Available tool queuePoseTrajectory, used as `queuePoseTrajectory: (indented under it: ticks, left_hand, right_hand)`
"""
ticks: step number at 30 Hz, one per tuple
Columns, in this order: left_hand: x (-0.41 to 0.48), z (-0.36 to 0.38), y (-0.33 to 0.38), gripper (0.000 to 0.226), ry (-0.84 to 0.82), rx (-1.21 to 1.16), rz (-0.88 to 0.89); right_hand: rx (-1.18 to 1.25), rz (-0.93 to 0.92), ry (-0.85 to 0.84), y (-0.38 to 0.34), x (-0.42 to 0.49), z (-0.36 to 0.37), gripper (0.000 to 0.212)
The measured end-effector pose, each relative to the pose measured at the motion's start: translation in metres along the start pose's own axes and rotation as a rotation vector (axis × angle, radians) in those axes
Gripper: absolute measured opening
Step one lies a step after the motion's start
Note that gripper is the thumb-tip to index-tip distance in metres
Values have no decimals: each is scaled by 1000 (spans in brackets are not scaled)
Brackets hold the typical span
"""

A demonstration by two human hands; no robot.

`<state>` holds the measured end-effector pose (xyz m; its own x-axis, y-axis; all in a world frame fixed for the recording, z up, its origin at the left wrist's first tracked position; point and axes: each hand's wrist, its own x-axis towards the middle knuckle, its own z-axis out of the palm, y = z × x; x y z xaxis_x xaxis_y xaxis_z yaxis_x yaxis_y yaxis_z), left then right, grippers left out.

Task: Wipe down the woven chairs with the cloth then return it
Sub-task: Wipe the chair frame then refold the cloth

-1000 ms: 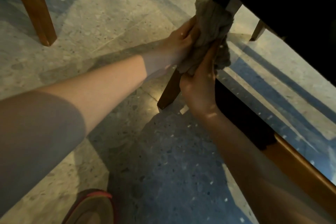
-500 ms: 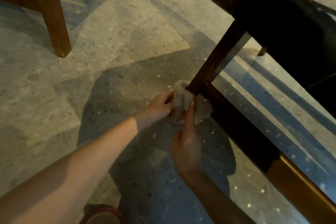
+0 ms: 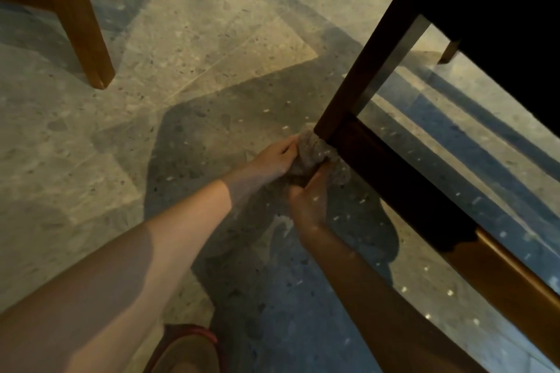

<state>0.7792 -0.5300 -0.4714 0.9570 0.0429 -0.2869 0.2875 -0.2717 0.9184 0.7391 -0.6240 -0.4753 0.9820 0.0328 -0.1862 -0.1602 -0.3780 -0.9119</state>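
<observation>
Left hand (image 3: pixel 274 160) and right hand (image 3: pixel 307 201): the fingers of both grasp the bunched cloth (image 3: pixel 313 153). The cloth sits between the two sets of fingers, pressed against the foot of the chair leg (image 3: pixel 368 70), just beyond the fingertips, at the lower rail (image 3: pixel 394 179) joint. The floor (image 3: pixel 181 100) lies beneath.

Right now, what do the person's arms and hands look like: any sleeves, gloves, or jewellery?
The left hand and right hand are bare: no gloves, rings or watch visible. The left forearm and right forearm are uncovered, no sleeve in view. The right arm is in shadow, so small marks cannot be told.
</observation>
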Motion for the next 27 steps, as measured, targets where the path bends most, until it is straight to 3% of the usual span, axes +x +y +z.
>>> queuePoseTrajectory:
  ticks: [4,7,11,15,19,21,23,27]
  left_hand:
    - [-8,7,-24,36,61,6,-70]
    - [-16,12,-29,33,185,-58,-50]
    - [-39,15,-27,27,418,-274,-83]
    - [-74,28,-2,22,541,-505,53]
    - [-88,42,28,35,645,-363,332]
    - [-83,48,34,37,651,-207,457]
    - [-73,53,36,40,624,-10,561]
    - [-59,56,36,45,546,185,650]
  right_hand:
    - [3,128,-116,10,8,-7,79]
    - [-31,110,-143,14,-2,-14,61]
    - [-101,-25,-157,8,-28,-30,42]
    - [-115,-297,-110,-13,-65,-65,59]
    - [-233,-504,54,-36,-68,-98,63]
    - [-366,-492,26,-45,-56,-104,62]
    - [-619,-489,-13,-48,-37,-109,62]
    - [-1108,-499,68,-47,-7,-118,58]
